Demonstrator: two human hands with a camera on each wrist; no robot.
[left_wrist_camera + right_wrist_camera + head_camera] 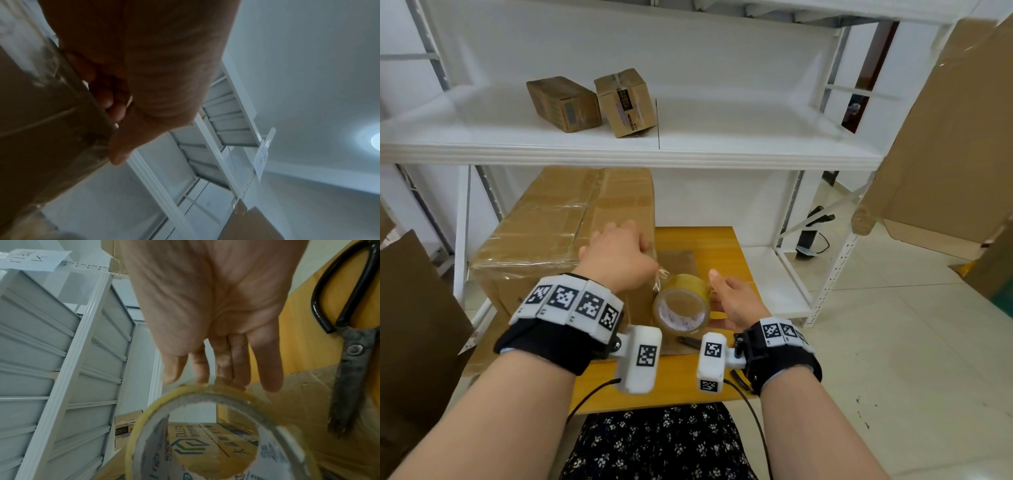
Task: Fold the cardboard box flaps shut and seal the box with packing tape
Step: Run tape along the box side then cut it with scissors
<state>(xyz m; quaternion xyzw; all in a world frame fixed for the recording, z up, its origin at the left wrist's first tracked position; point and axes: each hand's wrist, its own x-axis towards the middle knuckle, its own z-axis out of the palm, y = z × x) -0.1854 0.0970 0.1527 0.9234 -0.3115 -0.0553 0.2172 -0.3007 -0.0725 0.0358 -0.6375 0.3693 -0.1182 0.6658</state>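
A large brown cardboard box (pixel 544 233) with its flaps down and clear tape across the top stands on the left of the yellow table (pixel 688 387). My left hand (pixel 619 253) grips the box's near right top edge; in the left wrist view my left hand (pixel 115 129) has its fingers curled over the box (pixel 41 129) and the thumb on its side. A strand of tape runs from there down to the yellowish tape roll (pixel 681 305). My right hand (pixel 729 294) touches the roll's far side with straight fingers (pixel 222 369) on the tape roll's (pixel 197 393) rim.
Black-handled scissors (pixel 690 341) (pixel 349 353) lie on the table below the roll. Behind stands a white shelf (pixel 619 150) with two small boxes (pixel 565 102) (pixel 626 102). Flat cardboard sheets lean at the right (pixel 945 137) and at the left (pixel 414 325).
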